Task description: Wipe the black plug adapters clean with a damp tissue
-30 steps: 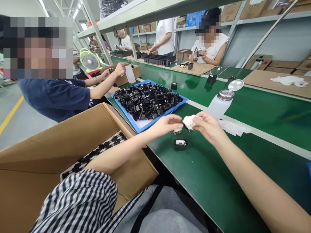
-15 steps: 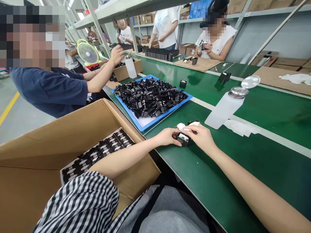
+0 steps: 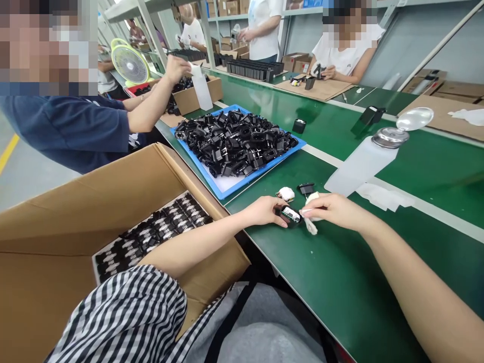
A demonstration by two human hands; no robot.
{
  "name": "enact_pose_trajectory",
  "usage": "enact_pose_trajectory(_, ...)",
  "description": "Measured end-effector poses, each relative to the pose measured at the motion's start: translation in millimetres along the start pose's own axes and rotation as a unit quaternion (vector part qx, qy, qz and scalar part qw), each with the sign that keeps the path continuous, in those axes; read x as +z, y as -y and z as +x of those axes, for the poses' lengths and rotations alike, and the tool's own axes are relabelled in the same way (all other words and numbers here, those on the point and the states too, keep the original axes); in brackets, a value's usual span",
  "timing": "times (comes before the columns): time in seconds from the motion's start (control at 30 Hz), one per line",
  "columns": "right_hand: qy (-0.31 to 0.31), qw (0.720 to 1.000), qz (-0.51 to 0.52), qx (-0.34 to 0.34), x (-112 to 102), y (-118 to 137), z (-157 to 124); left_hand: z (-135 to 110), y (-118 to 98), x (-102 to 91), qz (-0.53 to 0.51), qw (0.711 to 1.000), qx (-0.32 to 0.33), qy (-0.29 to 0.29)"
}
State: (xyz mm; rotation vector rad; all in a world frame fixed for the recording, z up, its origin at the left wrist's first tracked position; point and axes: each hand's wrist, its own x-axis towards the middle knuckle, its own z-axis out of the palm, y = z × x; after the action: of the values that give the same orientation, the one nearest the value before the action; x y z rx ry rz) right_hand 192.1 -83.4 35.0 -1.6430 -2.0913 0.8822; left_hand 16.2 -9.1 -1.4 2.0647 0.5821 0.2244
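My left hand (image 3: pixel 264 210) grips a small black plastic part with a white label (image 3: pixel 290 215) just above the green bench (image 3: pixel 340 282). My right hand (image 3: pixel 333 207) pinches a white wipe (image 3: pixel 311 225) against that part's right side. Just behind them on the bench lie a crumpled white wad (image 3: pixel 286 193) and another small black part (image 3: pixel 306 188).
A blue tray (image 3: pixel 227 187) heaped with black parts sits behind. A white dispenser bottle (image 3: pixel 368 159) with a metal top and a folded cloth (image 3: pixel 383 196) lie right. An open carton (image 3: pixel 113 212) of packed parts stands left. A co-worker's arm (image 3: pixel 151 103) reaches over the bench.
My hands came down from mid-air to the black part on the bench and took hold of it. The right hand has slid the wipe to its right side. The view shifted downward.
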Motion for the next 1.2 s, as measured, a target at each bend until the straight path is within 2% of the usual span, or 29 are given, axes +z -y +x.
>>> enact_pose_trajectory(0.07,0.071,0.997,-0.002,0.03,-9,-2,-2,0,0,-1.0,-0.012,1.0,-0.013,0.003)
enact_pose_trajectory(0.1,0.062,0.997,-0.009,0.045,-11,-2,-2,1,0,-1.4,-0.017,1.0,-0.019,0.004)
enact_pose_trajectory(0.13,0.019,0.998,-0.015,0.059,-12,-1,-1,1,0,-1.7,-0.024,0.999,-0.023,0.007)
enact_pose_trajectory(0.23,-0.168,0.983,-0.035,0.064,0,7,8,1,-2,-2.2,-0.037,0.999,-0.031,0.016)
enact_pose_trajectory(0.27,-0.192,0.979,-0.041,0.046,7,11,11,1,-2,-2.3,-0.033,0.999,-0.034,0.015)
enact_pose_trajectory(0.43,-0.137,0.982,-0.088,-0.092,34,21,16,0,-4,-2.3,0.012,0.998,-0.056,-0.002)
enact_pose_trajectory(0.5,-0.118,0.982,-0.093,-0.113,34,20,14,0,-5,-2.2,0.016,0.998,-0.054,-0.001)
enact_pose_trajectory(0.6,-0.052,0.989,-0.094,-0.106,26,21,9,0,-6,-2.2,0.031,0.998,-0.06,-0.005)
enact_pose_trajectory(0.7,0.046,0.991,-0.098,-0.075,12,24,3,0,-6,-2.4,0.02,0.999,-0.04,-0.002)
enact_pose_trajectory(0.8,0.122,0.983,-0.136,-0.016,-3,22,-3,1,-3,-2.8,-0.006,1.0,-0.025,0.014)
enact_pose_trajectory(0.93,0.179,0.953,-0.184,0.161,-26,7,-13,2,2,-2.9,-0.046,0.997,-0.051,0.025)
enact_pose_trajectory(1.0,0.168,0.946,-0.163,0.223,-37,3,-20,2,3,-2.4,-0.056,0.996,-0.064,0.024)
enact_pose_trajectory(1.07,0.134,0.943,-0.168,0.254,-44,5,-25,1,3,-1.5,-0.047,0.996,-0.072,0.02)
enact_pose_trajectory(1.13,0.08,0.94,-0.181,0.278,-42,9,-24,1,1,-0.7,-0.024,0.997,-0.074,0.011)
enact_pose_trajectory(1.2,0.008,0.946,-0.174,0.273,-31,11,-16,-1,-1,-0.2,-0.001,0.997,-0.072,0.001)
